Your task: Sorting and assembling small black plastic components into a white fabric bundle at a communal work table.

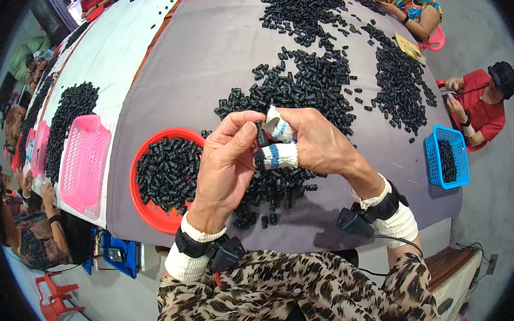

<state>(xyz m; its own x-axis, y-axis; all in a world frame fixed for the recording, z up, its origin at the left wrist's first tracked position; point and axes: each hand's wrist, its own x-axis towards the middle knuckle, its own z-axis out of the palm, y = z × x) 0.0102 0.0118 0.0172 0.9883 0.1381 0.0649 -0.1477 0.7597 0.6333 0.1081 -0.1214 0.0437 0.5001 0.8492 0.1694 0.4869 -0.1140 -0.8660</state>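
Your left hand (225,158) and right hand (311,143) pinch one black piece (262,138) in a shared narrow grip, held above the pile (279,185), the red tray (148,210) just left.

I see black pieces (309,84) on a grey table (216,52), more in a red tray (142,203) at nine o'clock, pink basket (83,159) beyond, blue basket (445,157) at three, white-and-blue finger wraps (276,156), leopard-print sleeves (295,298).

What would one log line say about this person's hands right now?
left hand: pinching small black part | right hand: cloth-wrapped fingers on same part | below: black parts pile | left: red tray
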